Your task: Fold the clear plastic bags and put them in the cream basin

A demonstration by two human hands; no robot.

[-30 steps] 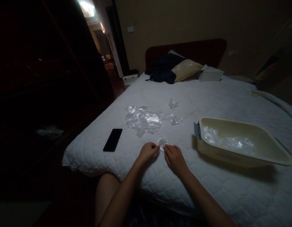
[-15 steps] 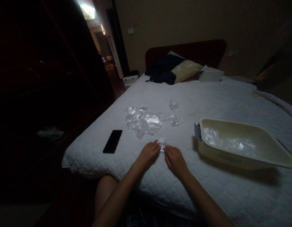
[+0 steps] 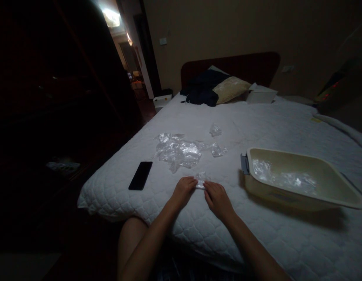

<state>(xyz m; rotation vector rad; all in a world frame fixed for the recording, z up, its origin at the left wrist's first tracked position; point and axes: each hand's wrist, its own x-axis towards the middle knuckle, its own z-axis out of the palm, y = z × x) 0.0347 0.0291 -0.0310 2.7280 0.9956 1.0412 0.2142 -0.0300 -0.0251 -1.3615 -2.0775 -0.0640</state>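
Note:
Between my two hands a small clear plastic bag [image 3: 200,184] lies on the white quilted bed cover [image 3: 110,191], its near edge folded into a narrow strip. My left hand [image 3: 184,189] has its fingers closed on the left end of that strip. At the right end, my right hand [image 3: 218,197] grips the plastic with bent fingers. Just beyond them spreads a pile of crumpled clear plastic bags [image 3: 181,152]. Two smaller crumpled pieces sit to its right, one a plastic bag [image 3: 217,150], the other a plastic bag [image 3: 215,130] farther back.
A black phone [image 3: 140,175] lies left of my hands. On the right stands a beige plastic bin [image 3: 304,156] with grey handles, with clear plastic inside. Dark clothing [image 3: 202,86], a yellowish pillow [image 3: 232,89] and a white box [image 3: 262,95] are near the headboard [image 3: 230,64].
The plastic bag's near edge now shows as a folded strip between my hands. My left fingers have curled in closer around it. The right hand has barely moved.

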